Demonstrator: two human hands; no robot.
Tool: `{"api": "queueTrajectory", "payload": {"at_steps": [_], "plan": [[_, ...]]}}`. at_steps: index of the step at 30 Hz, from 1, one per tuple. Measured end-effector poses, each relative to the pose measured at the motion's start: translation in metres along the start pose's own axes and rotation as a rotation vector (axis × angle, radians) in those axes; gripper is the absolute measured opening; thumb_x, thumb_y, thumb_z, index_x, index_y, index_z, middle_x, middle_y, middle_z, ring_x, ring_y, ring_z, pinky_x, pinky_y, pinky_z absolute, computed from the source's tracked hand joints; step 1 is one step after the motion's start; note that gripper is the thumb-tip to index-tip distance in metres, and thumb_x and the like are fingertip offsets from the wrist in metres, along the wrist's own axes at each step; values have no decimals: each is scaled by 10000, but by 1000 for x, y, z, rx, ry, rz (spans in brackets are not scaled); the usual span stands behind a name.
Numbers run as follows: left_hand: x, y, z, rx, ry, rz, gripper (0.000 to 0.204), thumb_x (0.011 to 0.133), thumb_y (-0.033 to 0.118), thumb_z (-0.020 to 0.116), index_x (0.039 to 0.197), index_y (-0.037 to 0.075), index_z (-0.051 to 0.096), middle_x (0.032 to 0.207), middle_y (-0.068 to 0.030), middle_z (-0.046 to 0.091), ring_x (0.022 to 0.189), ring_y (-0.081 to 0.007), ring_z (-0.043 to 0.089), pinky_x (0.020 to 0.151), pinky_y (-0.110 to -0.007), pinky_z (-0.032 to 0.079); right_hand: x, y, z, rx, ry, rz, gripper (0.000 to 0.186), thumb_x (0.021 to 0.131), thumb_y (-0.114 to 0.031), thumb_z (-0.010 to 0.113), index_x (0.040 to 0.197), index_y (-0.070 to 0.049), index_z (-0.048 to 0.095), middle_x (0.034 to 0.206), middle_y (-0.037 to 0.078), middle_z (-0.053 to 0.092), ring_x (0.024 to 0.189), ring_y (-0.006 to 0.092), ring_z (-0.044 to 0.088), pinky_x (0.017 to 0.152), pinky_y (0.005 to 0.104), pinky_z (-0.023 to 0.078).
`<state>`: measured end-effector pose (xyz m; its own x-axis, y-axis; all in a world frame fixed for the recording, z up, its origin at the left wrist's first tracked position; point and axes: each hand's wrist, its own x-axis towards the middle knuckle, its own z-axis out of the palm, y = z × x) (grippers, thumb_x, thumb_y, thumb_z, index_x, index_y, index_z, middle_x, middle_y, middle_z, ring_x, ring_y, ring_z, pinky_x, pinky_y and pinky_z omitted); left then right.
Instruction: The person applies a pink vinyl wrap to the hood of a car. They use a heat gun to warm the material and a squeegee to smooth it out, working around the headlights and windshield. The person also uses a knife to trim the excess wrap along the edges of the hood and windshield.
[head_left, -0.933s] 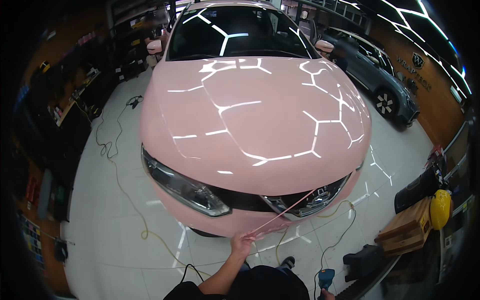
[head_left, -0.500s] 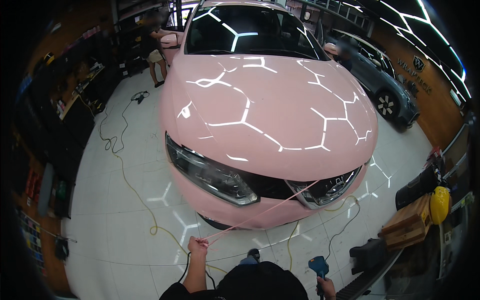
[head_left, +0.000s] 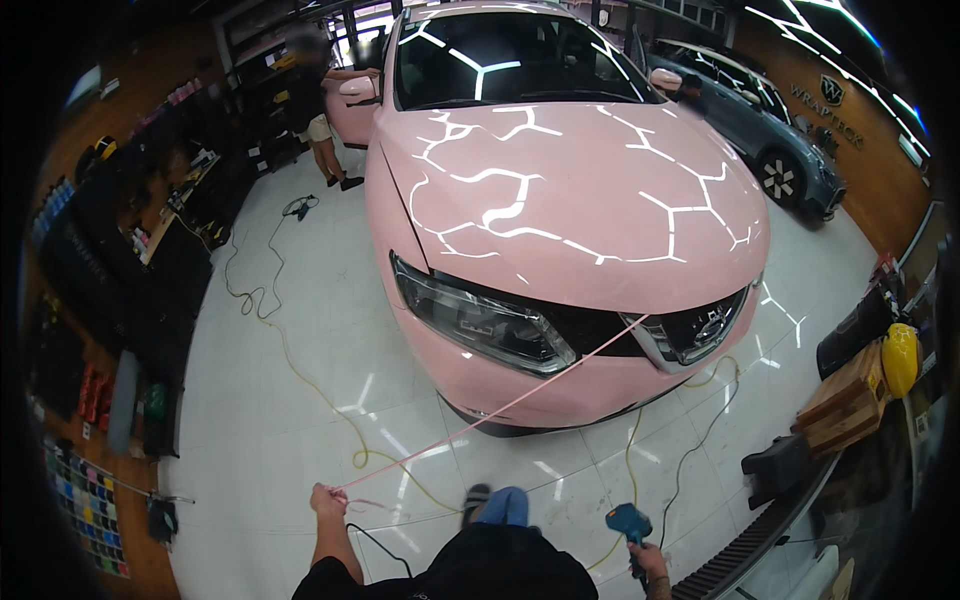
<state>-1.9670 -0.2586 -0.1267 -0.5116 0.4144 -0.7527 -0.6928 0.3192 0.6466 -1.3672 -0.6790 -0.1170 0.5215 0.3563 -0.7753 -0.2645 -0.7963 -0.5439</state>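
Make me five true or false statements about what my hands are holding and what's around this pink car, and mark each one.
1. The left hand grips a pink strip that stretches to the front of the pink car. True.
2. Both hands hold the strip. False: the right hand holds a blue handheld tool.
3. A yellow cord lies on the pale floor. True.
4. A second car stands at the picture's left. False: the blue-grey car stands at the picture's right.
5. Another person stands beside the pink car. True.
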Motion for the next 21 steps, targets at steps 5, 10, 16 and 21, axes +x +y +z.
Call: {"api": "queueTrajectory", "payload": {"at_steps": [5,10,16,21], "plan": [[90,94,-76,-147,70,-30,317,854,353,388,1074,130,338,1043,-105,371,925,-264,304,745,-457,229,-24,47,67,60,11,139,332,774,-258,729,790,39,580,608,88,546,430,205,555,384,339,478],[154,273,-244,-118,-3,211,641,883,453,313,1411,89,296,1399,-184,329,1297,-357,296,1046,-609,216,-22,104,140,147,42,158,308,774,-233,721,831,24,562,641,77,527,449,221,550,383,363,485],[185,476,-360,552,299,712,576,840,242,541,1276,-97,378,1011,-238,571,921,-312,594,777,-628,447,-66,33,246,187,-53,382,307,772,-194,729,856,17,522,643,94,510,432,256,529,360,388,447],[216,491,-350,915,-325,340,366,857,224,469,1069,-31,623,906,-173,655,736,-263,639,545,-361,526,-73,-38,316,17,-78,398,256,788,-168,708,838,6,528,636,95,521,427,244,534,384,387,450]]}}
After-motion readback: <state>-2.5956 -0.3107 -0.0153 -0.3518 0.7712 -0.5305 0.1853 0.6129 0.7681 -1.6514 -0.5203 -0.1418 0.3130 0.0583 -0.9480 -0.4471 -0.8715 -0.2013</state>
